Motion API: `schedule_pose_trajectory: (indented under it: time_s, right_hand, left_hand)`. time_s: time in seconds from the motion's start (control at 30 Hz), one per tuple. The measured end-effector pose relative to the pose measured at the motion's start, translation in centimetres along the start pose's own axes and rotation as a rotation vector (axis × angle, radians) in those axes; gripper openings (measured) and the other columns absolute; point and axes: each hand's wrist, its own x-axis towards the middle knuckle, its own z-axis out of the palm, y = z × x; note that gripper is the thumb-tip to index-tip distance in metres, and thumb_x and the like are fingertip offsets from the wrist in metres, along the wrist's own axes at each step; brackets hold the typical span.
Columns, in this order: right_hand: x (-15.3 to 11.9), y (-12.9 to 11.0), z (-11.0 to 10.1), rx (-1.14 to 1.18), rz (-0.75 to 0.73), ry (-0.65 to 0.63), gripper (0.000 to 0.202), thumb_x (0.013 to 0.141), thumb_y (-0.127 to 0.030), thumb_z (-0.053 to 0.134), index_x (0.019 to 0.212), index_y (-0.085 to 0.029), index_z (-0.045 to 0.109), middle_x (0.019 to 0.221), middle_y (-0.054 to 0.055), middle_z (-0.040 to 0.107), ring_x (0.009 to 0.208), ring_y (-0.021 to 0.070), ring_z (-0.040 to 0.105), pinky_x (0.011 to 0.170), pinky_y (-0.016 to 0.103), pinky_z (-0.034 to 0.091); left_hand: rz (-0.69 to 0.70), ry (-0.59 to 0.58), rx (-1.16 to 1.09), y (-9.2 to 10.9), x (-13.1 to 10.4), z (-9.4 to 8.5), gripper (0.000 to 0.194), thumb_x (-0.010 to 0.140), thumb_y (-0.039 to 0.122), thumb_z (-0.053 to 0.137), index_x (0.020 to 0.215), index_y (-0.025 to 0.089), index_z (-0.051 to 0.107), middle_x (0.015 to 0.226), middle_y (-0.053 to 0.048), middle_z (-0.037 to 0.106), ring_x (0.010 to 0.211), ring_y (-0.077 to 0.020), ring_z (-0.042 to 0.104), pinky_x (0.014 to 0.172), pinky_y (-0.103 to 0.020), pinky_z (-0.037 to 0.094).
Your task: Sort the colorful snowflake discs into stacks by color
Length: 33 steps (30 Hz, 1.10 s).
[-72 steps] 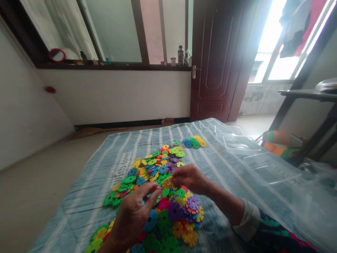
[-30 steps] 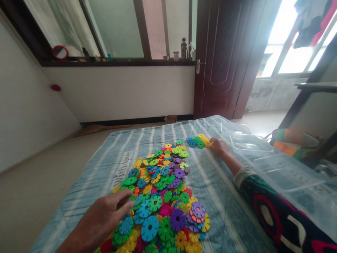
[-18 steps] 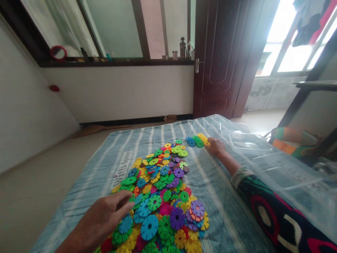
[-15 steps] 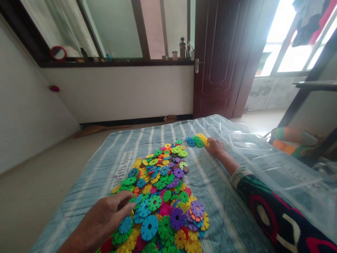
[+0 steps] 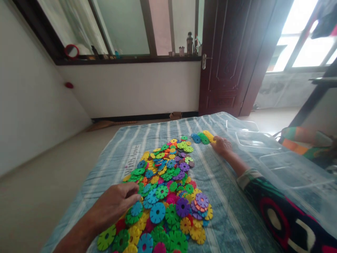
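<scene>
Head view: my left hand (image 5: 118, 198) is half-spread beside piled discs (image 5: 170, 174); toward the striped cloth's (image 5: 226, 196) far edge, my right hand (image 5: 222, 146) perhaps pinches yellow discs (image 5: 209, 136).

Multicolored notched discs (image 5: 164, 188) lie heaped at lower center; a blue row (image 5: 196, 138), green row (image 5: 203, 138) and yellow row (image 5: 208, 135) lie together right of center.

You faced a white wall (image 5: 142, 88), mid-frame; a dark-framed window (image 5: 123, 28) ran above it, upper left to center. Dark red door (image 5: 228, 56) stood right of top center. Bright window (image 5: 302, 52) glared, upper right. Pale floor (image 5: 60, 172) lay lower left.
</scene>
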Motion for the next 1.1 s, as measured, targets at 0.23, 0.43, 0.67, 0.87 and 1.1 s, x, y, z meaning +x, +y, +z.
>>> schedule_pose_trajectory:
  time_s: [0.23, 0.43, 0.67, 0.87, 1.1]
  right_hand:
    - [-4.2, -1.2, -0.3, 0.047, -0.126, 0.032, 0.027, 0.085, -0.030, 0.051, 0.106, -0.020, 0.065, 0.100, 0.008, 0.069, 0.093, 0.0246, 0.063, 0.071, 0.030, 0.041]
    - [-8.3, -3.8, -1.1, 0.130, -0.348, 0.040, 0.020, 0.085, -0.031, 0.051, 0.093, -0.022, 0.067, 0.089, 0.004, 0.069, 0.085, 0.0197, 0.062, 0.066, 0.026, 0.037]
    - [-11.8, -6.3, -3.2, 0.250, -0.527, 0.028, 0.025, 0.088, -0.032, 0.046, 0.077, -0.020, 0.066, 0.076, 0.004, 0.066, 0.069, 0.0153, 0.057, 0.061, 0.025, 0.032]
    - [-12.9, -7.1, -4.3, 0.247, -0.566, 0.016, 0.027, 0.087, -0.026, 0.047, 0.066, -0.018, 0.060, 0.069, 0.002, 0.063, 0.062, 0.0122, 0.052, 0.057, 0.025, 0.025]
    - [-12.9, -7.4, -3.8, 0.276, -0.604, -0.027, 0.026, 0.087, -0.024, 0.048, 0.065, -0.017, 0.059, 0.068, 0.002, 0.061, 0.060, 0.0097, 0.047, 0.056, 0.024, 0.021]
  left_hand:
    - [-0.055, -0.199, 0.026, -0.6, -0.5, -0.4, 0.010, 0.060, 0.027, 0.047, 0.054, 0.019, 0.047, 0.056, 0.004, 0.040, 0.058, -0.0126, 0.043, 0.053, -0.022, 0.027]
    - [-0.089, -0.244, 0.093, -0.9, -0.9, -0.6, 0.014, 0.052, 0.021, 0.046, 0.046, 0.019, 0.033, 0.051, 0.005, 0.029, 0.052, -0.0106, 0.031, 0.050, -0.025, 0.019]
    - [-0.152, -0.263, 0.059, -1.0, -1.3, -0.5, 0.007, 0.047, 0.022, 0.047, 0.050, 0.019, 0.042, 0.052, 0.005, 0.035, 0.054, -0.0110, 0.034, 0.049, -0.024, 0.020]
    - [-0.146, -0.260, -0.033, -1.1, -1.1, 0.0, 0.013, 0.045, 0.023, 0.050, 0.057, 0.018, 0.049, 0.057, 0.005, 0.045, 0.057, -0.0121, 0.041, 0.049, -0.022, 0.025]
    - [-0.137, -0.291, -0.127, -2.1, -0.6, 0.4, 0.015, 0.046, 0.025, 0.048, 0.058, 0.017, 0.053, 0.057, 0.004, 0.049, 0.058, -0.0132, 0.044, 0.049, -0.022, 0.027]
